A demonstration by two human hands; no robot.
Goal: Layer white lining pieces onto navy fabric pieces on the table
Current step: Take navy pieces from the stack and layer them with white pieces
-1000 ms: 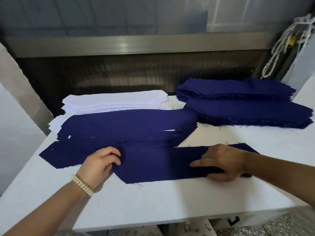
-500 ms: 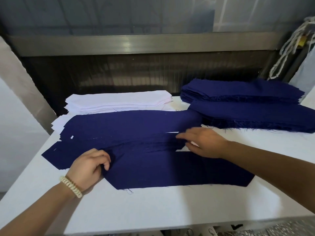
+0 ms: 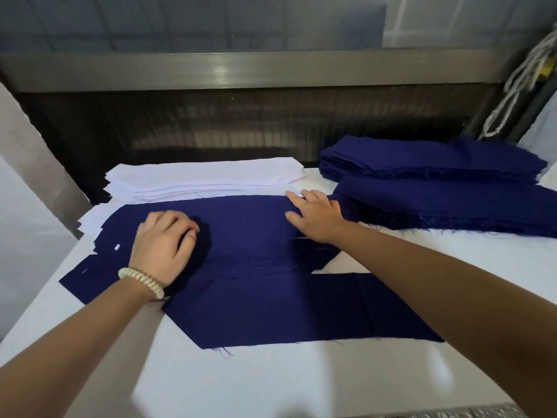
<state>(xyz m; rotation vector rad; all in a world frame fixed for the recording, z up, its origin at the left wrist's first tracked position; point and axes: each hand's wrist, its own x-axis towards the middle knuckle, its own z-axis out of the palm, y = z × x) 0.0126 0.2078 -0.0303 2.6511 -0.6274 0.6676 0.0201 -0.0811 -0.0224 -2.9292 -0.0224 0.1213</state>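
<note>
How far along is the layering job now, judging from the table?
Done: several navy pieces lie overlapped on the table. In hand: the left hand rests curled on them, the right hand flat near the white lining stack. Left: no lining shows on the top navy piece; navy stacks wait at right.

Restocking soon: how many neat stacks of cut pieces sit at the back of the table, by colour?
White: 1, the white lining stack
Navy: 2, the rear navy stack and the front navy stack
Total: 3
The spread navy pieces in front are excluded.
</note>
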